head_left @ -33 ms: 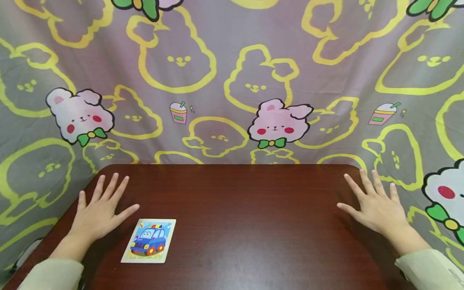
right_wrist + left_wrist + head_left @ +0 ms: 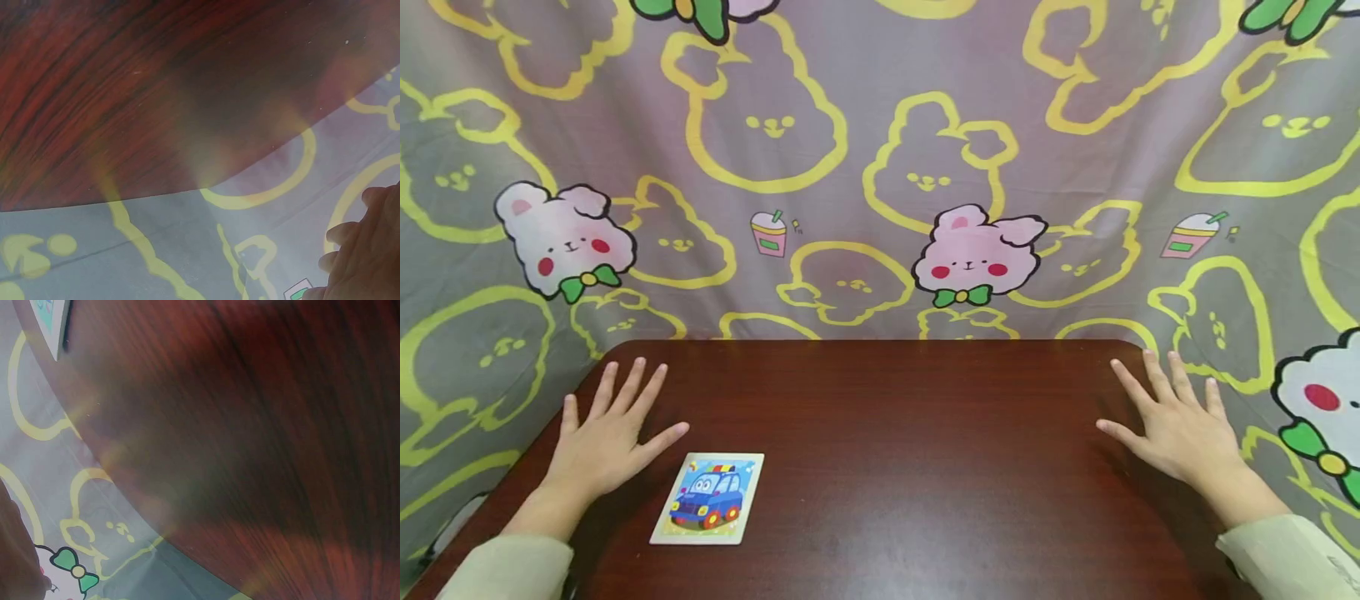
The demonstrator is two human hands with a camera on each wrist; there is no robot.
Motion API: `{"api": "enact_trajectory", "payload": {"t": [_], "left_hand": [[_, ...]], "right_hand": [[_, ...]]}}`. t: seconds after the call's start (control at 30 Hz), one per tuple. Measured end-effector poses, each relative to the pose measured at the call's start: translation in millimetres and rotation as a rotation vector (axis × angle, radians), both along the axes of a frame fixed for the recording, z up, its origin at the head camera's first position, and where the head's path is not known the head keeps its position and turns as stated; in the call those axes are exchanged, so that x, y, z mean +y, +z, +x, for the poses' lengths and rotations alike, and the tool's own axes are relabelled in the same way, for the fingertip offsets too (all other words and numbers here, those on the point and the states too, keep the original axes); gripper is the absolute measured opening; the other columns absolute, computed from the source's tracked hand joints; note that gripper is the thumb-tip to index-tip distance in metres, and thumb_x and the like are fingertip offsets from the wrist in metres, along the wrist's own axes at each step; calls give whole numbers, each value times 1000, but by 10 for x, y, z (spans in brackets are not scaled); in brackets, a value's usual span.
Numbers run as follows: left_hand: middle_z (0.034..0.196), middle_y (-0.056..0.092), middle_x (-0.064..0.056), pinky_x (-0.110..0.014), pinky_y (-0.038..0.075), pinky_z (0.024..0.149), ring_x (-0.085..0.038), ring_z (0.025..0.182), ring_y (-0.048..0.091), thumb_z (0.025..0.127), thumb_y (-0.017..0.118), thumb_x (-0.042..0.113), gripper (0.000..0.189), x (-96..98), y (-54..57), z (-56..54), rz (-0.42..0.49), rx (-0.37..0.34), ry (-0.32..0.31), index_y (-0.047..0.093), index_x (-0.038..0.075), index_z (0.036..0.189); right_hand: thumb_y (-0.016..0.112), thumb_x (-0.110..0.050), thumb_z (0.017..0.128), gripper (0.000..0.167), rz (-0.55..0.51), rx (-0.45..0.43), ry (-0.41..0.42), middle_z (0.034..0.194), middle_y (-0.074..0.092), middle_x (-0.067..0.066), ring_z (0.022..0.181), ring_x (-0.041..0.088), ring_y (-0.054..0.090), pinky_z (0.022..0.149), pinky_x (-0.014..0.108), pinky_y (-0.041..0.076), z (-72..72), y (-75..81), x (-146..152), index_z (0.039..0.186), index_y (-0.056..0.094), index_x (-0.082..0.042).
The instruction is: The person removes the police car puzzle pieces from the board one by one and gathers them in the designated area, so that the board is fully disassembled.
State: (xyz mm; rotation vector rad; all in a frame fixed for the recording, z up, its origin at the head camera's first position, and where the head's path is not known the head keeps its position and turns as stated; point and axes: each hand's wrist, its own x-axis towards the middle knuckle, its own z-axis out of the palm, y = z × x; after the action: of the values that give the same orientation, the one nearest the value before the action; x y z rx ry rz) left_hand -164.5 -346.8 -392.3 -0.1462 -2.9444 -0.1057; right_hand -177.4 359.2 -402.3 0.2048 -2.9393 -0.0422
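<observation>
Head view shows whole car card [image 2: 709,498]; left wrist, one corner; both grips [image 2: 601,446] [image 2: 1189,435] released.

At twelve o'clock the brown counter [image 2: 910,417] is backed by grey rabbit-printed cloth [image 2: 850,83]; light [image 2: 917,533] is reflected towards six.

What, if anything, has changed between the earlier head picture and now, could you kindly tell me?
Nothing has visibly moved, and nothing was taken hold of or let go. The left hand and right hand stay spread and empty, and the car picture board lies as before on the table, between the hands and nearer the left one.
</observation>
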Motion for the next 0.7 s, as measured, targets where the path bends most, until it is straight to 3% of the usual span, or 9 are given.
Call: {"api": "enact_trajectory", "payload": {"t": [0.23, 0.7], "left_hand": [[168, -9, -10, -81, -11, 104, -35, 152, -23, 92, 46, 68, 94, -8, 13, 40, 10, 1, -8, -5, 29, 160], [167, -13, -11, -79, -17, 103, -30, 148, -33, 94, 50, 64, 96, -148, 57, 297, 120, -38, 14, -6, 25, 160]], "right_hand": [[54, -69, 90, 95, -16, 9, 17, 166, 2, 24, 151, 44, -16, 106, 80, 4, 38, -15, -51, 161, 2, -32], [56, -68, 89, 94, -28, 35, 110, 166, 11, 22, 154, 42, -6, 108, 78, 8, -26, -14, -423, 161, 11, -28]]}}
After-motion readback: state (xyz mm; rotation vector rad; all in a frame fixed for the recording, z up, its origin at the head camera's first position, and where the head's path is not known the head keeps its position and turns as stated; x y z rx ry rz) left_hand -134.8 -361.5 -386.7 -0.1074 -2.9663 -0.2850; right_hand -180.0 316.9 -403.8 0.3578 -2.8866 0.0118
